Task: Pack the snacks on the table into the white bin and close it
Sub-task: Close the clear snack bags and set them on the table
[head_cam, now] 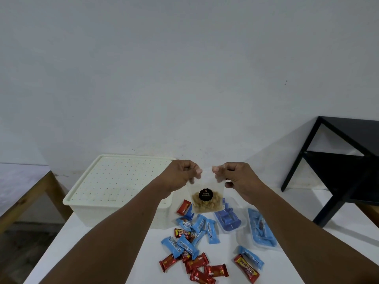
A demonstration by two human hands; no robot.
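Observation:
A clear pouch of nuts (205, 198) with a round black label hangs above the table, held by its top corners. My left hand (182, 175) pinches the left corner and my right hand (238, 177) pinches the right corner. The white bin (86, 203) stands at the table's back left with its dotted lid (121, 177) on. Below the pouch lie several blue snack packets (185, 245) and several red bars (202, 267), scattered. Two larger blue packs in clear wrap (261, 229) lie to the right.
The white table (92, 253) ends at the left over a dark floor. A wooden-legged table (24, 193) stands at the left. A black shelf frame (336, 160) stands at the right against the wall.

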